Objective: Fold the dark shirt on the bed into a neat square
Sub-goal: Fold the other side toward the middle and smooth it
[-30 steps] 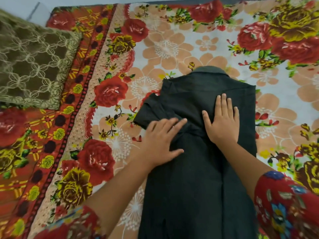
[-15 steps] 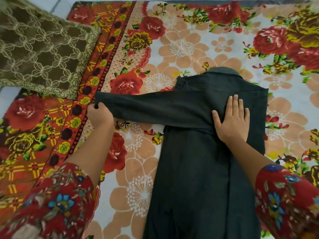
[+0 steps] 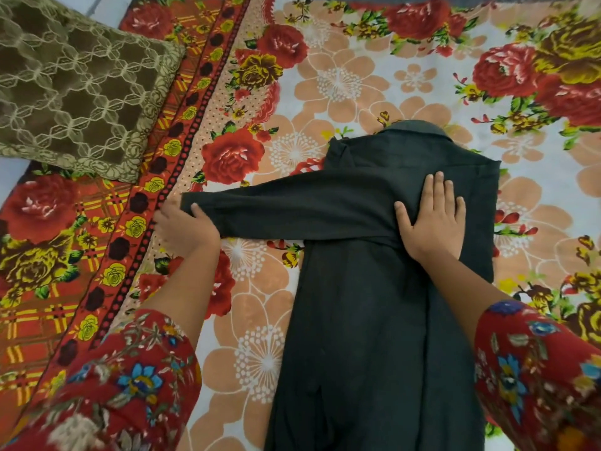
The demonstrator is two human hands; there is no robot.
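The dark shirt lies back-up on the floral bedsheet, its collar at the far end and its body running down to the frame's lower edge. Its right side is folded inward. One long sleeve stretches straight out to the left. My left hand grips the cuff end of that sleeve, thumb on top of the cloth. My right hand lies flat with straight fingers on the upper back of the shirt, pressing where the sleeve meets the body.
A brown patterned cushion sits at the upper left, partly on the sheet's red border. The floral sheet spreads to the right and beyond the collar. My red floral sleeves fill the lower corners.
A second ago the sleeve lay bunched under my flat left hand beside the shirt. My left hand took the cuff and drew the sleeve straight out to the left. My right hand stayed pressing.
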